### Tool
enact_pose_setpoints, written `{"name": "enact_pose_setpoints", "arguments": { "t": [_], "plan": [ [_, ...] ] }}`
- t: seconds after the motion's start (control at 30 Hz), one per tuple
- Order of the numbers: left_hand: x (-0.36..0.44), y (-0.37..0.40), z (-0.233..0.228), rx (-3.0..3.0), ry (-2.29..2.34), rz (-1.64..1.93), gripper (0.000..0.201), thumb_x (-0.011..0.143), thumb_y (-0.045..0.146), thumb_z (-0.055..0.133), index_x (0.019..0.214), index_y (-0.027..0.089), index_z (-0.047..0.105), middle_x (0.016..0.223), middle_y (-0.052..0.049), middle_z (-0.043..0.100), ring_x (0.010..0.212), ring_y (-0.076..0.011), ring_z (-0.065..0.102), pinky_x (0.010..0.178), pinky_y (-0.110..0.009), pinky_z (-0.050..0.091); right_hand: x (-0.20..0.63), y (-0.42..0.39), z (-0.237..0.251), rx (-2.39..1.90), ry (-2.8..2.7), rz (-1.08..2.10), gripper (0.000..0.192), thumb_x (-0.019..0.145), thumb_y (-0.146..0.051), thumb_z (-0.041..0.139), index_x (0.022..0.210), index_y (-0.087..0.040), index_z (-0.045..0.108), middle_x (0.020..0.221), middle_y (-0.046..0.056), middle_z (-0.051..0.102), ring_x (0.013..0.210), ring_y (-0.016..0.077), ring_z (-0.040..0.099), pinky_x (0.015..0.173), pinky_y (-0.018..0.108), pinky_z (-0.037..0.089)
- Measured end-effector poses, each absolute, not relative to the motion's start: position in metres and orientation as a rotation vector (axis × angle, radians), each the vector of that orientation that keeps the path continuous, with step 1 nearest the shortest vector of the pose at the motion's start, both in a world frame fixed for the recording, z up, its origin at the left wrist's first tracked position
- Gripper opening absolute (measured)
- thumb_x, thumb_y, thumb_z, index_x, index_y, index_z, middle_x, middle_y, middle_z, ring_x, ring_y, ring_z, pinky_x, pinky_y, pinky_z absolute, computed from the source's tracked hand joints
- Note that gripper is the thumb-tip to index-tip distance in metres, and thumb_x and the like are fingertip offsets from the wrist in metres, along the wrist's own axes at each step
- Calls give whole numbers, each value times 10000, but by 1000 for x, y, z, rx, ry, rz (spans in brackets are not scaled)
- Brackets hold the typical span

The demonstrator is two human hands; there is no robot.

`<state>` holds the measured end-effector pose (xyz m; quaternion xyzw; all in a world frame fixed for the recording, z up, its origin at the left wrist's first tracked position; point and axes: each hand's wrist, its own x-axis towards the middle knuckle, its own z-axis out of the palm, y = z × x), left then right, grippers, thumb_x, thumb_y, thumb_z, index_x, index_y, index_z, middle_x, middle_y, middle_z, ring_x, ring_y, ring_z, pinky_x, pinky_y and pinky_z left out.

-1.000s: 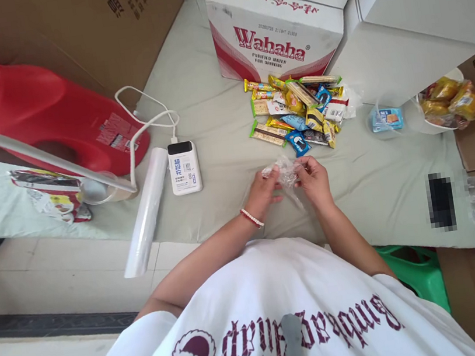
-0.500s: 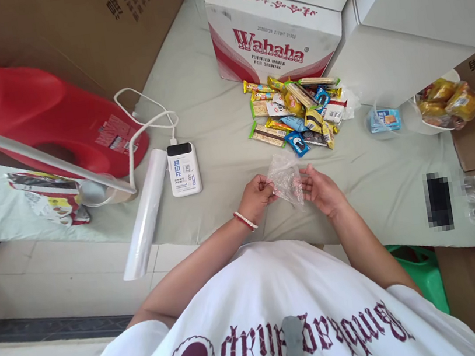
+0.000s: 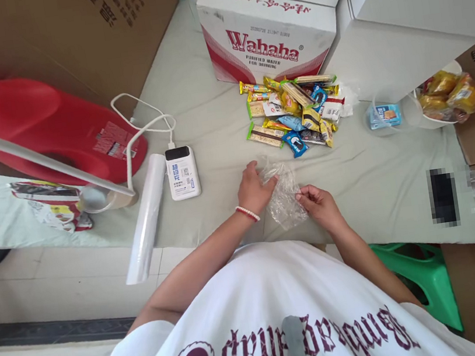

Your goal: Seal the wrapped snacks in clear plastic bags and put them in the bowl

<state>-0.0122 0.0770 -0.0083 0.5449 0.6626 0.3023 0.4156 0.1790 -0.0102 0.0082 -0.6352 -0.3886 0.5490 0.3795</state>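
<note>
Bag (image 3: 284,198), clear and crumpled, sits between both hands, just above the pale sheet (image 3: 209,105) that covers the surface, near the person's body. The left hand (image 3: 253,187) grips the bag's far left edge, fingers curled shut on the plastic, a bead bracelet (image 3: 248,213) on the wrist. The right hand (image 3: 318,205) pinches the bag's right edge, thumb and fingertips pressed together on it. The plastic hangs slack and wrinkled between the two grips.

Just beyond the hands, a heap of wrapped snacks (image 3: 294,111) lies on the sheet, bars and small packets piled across each other. Behind that heap stands a red and white Wahaha box (image 3: 266,38), and to its right a big white box (image 3: 396,20). Far right, a white bowl (image 3: 432,115) holds yellow packets, and just left of it lies a small blue packet (image 3: 383,115) in clear wrap.

To the left of the hands, a white power bank (image 3: 182,172) lies flat with a white cable (image 3: 141,121) looping away from it. Beside it, a roll of clear bags (image 3: 146,217) lies at a slant, its near end off the sheet's edge. Further left sits a red plastic shape (image 3: 36,129). At the near right, a green stool (image 3: 420,282) shows beside the person's white shirt (image 3: 283,313).
</note>
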Motion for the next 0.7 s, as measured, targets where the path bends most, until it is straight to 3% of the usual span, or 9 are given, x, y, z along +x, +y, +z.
{"name": "enact_pose_setpoints", "arguments": {
  "t": [0.07, 0.17, 0.3, 0.37, 0.47, 0.53, 0.63, 0.7],
  "plan": [
    [-12, 92, -14, 1355, 1677, 751, 154, 822, 336, 693, 854, 201, 628, 732, -7, 628, 696, -180, 575, 724, -309, 458, 178, -16, 7, -1624, -967, 1422, 360, 774, -556, 779, 828, -214, 681, 599, -50, 519, 542, 107, 428, 544, 264, 367],
    [-16, 110, -24, 1272, 1667, 797, 322, 928, 386, 539, 660, 210, 509, 569, 26, 502, 580, -152, 492, 611, -277, 386, 181, -24, 6, -1613, -823, 1535, 401, 729, -578, 815, 815, -210, 679, 625, -41, 549, 558, 108, 453, 533, 259, 386],
    [-21, 120, -31, 1140, 1605, 818, 473, 991, 555, 417, 693, 204, 522, 539, 34, 443, 540, -151, 474, 547, -276, 372, 188, -29, 9, -1570, -663, 1662, 447, 655, -576, 876, 820, -201, 698, 662, -25, 592, 594, 110, 498, 543, 251, 429],
    [-24, 120, -27, 1146, 1674, 888, 391, 972, 539, 497, 798, 195, 559, 624, 24, 502, 600, -161, 516, 595, -295, 434, 190, -28, 11, -1546, -611, 1689, 454, 631, -563, 896, 829, -201, 707, 673, -22, 600, 604, 110, 507, 548, 249, 442],
    [-29, 105, -11, 1487, 1824, 1157, 306, 881, 397, 699, 1052, 175, 576, 955, -68, 628, 894, -217, 595, 845, -393, 517, 192, -24, 14, -1513, -559, 1721, 453, 611, -526, 918, 863, -204, 725, 730, -6, 640, 654, 121, 550, 586, 255, 480],
    [-32, 87, -1, 1894, 1605, 1256, 286, 902, 299, 680, 1143, 180, 582, 1135, -127, 637, 1082, -257, 579, 983, -451, 490, 191, -21, 15, -1487, -546, 1732, 447, 612, -499, 922, 893, -205, 736, 770, 5, 666, 698, 131, 581, 624, 262, 504],
    [-33, 56, -2, 2398, 815, 917, 219, 962, 202, 554, 1155, 218, 655, 1204, -121, 678, 1155, -247, 608, 1004, -434, 506, 192, -20, 15, -1481, -563, 1713, 433, 630, -470, 904, 933, -206, 743, 798, 12, 678, 727, 135, 591, 649, 264, 516],
    [-35, 42, -15, 2498, 645, 673, 266, 962, 162, 522, 1159, 211, 695, 1250, -137, 689, 1192, -258, 626, 996, -448, 524, 195, -21, 12, -1546, -613, 1652, 405, 641, -452, 881, 929, -204, 738, 778, 6, 660, 707, 132, 571, 615, 254, 498]
  ]
}}
